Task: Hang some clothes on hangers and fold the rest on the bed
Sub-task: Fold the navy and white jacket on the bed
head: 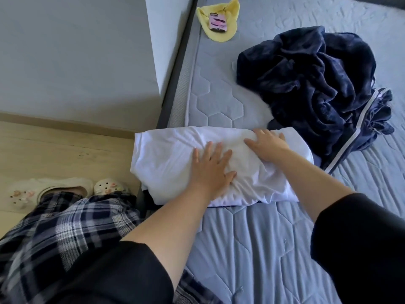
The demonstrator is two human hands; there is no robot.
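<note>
Your left hand (pixel 211 170) and right hand (pixel 268 145) press flat, fingers straight and gripping nothing, on the folded white garment (pixel 166 159) at the bed (pixel 252 249) edge. Its long axis runs crosswise under both palms. The navy pile (pixel 317 80) touches its right end, nearer your right hand.

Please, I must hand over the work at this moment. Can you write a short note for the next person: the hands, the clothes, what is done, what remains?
Left hand: open, flat on the white garment.
Right hand: open, pressing the garment's right part.
White garment: folded, at the left edge of the bed.
Navy pile: crumpled, unfolded, just beyond it to the right.
Yellow cloth with a phone on it: far edge.
Done: white garment folded.
Left: the navy pile. No hangers in view.
</note>
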